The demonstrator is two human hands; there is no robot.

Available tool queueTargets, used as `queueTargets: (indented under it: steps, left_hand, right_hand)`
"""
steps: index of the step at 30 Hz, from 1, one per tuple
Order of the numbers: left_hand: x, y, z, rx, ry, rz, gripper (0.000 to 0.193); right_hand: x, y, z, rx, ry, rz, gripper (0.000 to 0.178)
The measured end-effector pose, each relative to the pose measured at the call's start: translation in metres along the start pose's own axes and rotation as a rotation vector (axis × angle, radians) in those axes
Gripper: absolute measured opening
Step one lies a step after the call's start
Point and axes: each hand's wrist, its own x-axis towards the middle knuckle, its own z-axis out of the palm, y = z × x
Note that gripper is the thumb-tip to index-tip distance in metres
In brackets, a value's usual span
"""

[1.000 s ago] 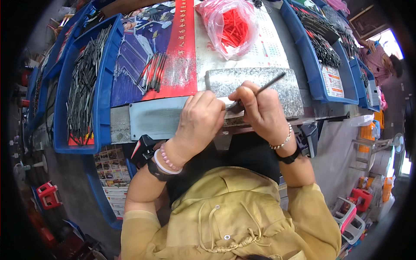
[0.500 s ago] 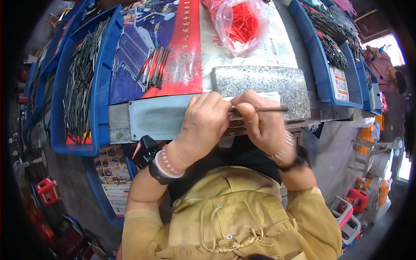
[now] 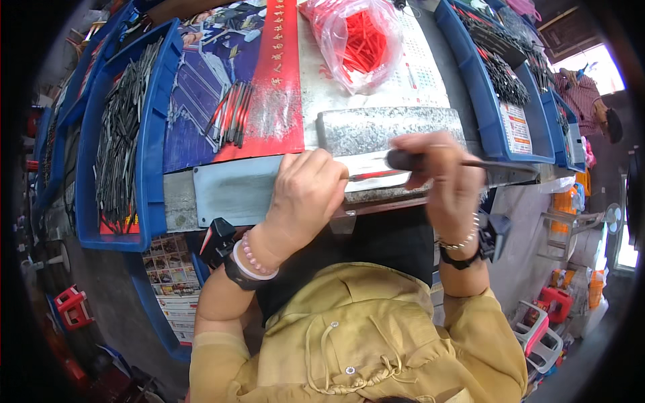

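Observation:
My left hand (image 3: 309, 191) is closed, fingertips pinched on the end of a thin red-and-dark stick (image 3: 371, 176). The stick lies across a white sheet (image 3: 366, 163) at the front of the speckled metal block (image 3: 390, 127). My right hand (image 3: 449, 176), blurred by motion, is wrapped round a dark tool (image 3: 404, 160) with a rounded black end. A long thin shaft runs from that tool to the right, past my fingers. Beneath my left wrist and to its left is a pale grey-blue plate (image 3: 232, 188) with a dark smudge.
Several red and black sticks (image 3: 232, 114) lie on the printed poster (image 3: 201, 101). A clear bag of red strips (image 3: 363, 43) sits at the back. Blue bins of dark sticks flank the bench, one at left (image 3: 156, 144), one at right (image 3: 480, 107).
My hands were together on a thin dark stick; now they are apart. My right hand has moved right and grips the dark tool, while my left has shifted slightly left.

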Motion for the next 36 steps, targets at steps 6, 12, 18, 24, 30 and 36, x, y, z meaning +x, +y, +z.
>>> queueTargets:
  steps: [6,12,18,24,30,36]
  left_hand:
    - [0.005,0.0,0.0,0.002,-0.018,0.022,0.011]
    - [0.005,0.01,-0.015,0.061,0.014,0.055,0.017]
    - [-0.022,0.042,-0.043,-0.072,0.048,0.011,0.023]
    - [-0.045,0.063,-0.047,-0.316,-0.057,-0.298,0.015]
    - [-0.052,0.071,-0.04,-0.672,-0.093,-0.658,0.018]
    - [-0.056,0.067,-0.042,-0.716,-0.282,-0.733,0.019]
  right_hand:
    - [-0.01,0.026,-0.026,-0.285,-0.108,0.043,0.036]
    - [-0.022,0.028,-0.048,-0.186,0.213,-0.132,0.033]
    - [-0.065,0.014,-0.031,0.54,-0.038,0.365,0.027]
    - [-0.072,0.02,-0.018,0.578,-0.177,0.544,0.013]
    - [-0.068,0.013,-0.011,0.489,-0.211,0.522,0.014]
    - [-0.07,0.01,-0.006,0.456,-0.232,0.515,0.017]
